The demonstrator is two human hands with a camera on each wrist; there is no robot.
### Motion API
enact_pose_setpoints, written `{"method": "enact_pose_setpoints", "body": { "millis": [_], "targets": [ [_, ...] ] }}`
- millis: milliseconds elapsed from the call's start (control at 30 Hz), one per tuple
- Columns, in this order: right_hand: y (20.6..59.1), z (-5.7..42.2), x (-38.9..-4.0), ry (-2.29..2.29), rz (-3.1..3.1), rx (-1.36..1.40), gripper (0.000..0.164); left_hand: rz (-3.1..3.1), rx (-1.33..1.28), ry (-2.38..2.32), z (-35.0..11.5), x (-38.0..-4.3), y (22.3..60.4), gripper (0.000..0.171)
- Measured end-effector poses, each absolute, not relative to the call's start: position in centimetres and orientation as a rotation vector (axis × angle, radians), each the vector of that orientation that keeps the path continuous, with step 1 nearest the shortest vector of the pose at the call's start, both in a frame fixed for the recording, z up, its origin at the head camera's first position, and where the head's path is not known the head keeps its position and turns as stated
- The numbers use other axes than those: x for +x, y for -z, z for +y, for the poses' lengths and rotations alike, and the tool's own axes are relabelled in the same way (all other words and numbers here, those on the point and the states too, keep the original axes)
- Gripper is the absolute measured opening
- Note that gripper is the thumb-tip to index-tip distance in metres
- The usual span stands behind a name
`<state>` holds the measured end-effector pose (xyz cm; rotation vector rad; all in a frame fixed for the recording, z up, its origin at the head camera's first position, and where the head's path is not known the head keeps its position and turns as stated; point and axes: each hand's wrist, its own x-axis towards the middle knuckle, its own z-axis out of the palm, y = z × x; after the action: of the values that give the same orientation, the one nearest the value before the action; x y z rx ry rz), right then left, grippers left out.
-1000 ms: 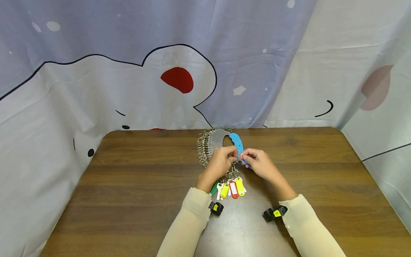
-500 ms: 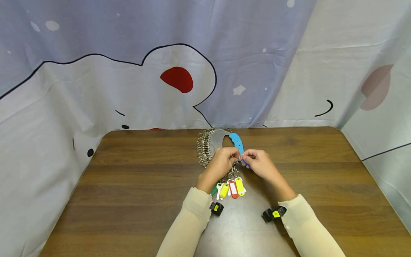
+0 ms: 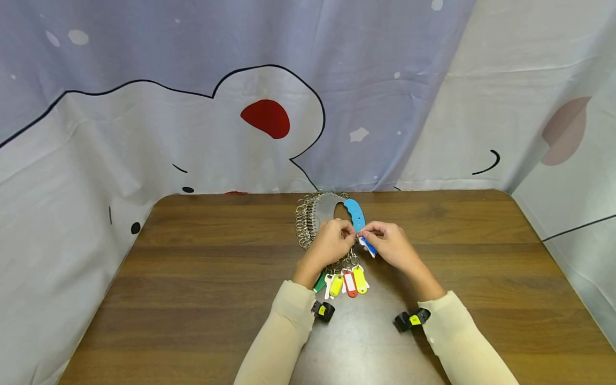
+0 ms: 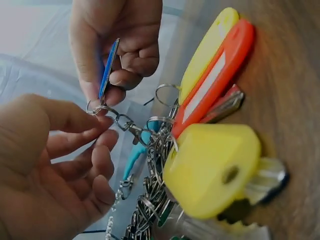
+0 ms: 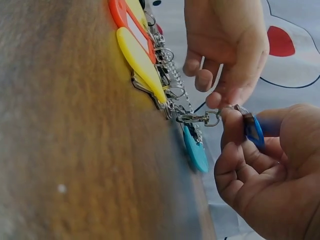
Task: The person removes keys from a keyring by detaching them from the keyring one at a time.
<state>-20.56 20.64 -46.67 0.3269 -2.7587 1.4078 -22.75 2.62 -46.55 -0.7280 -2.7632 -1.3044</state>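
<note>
Fingers of the right hand are closed, pinching a blue tag. The left hand pinches its metal ring.

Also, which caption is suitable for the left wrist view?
Right grip holding a flat blue plastic tag on a silver metal ring, left grip at the ring, red plastic tag nearby.

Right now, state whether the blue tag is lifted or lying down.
Lifted; wrist views show the right hand pinching the blue tag above the table.
</note>
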Motion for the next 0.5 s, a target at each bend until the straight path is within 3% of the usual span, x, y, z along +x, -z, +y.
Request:
{"method": "enact_pose_setpoints", "body": {
  "millis": [133, 500],
  "targets": [
    [46.61, 20.70, -20.55, -1.419, -2.756, 0.339, 0.015, -2.786, -0.731, 1.416, 2.61, -22.68, 46.37, 0.010],
    [46.11, 20.45, -20.29, -1.415, -2.789, 0.362, 0.013, -2.816, -0.687, 1.399, 2.75, -22.67, 46.38, 0.006]
  ]
}}
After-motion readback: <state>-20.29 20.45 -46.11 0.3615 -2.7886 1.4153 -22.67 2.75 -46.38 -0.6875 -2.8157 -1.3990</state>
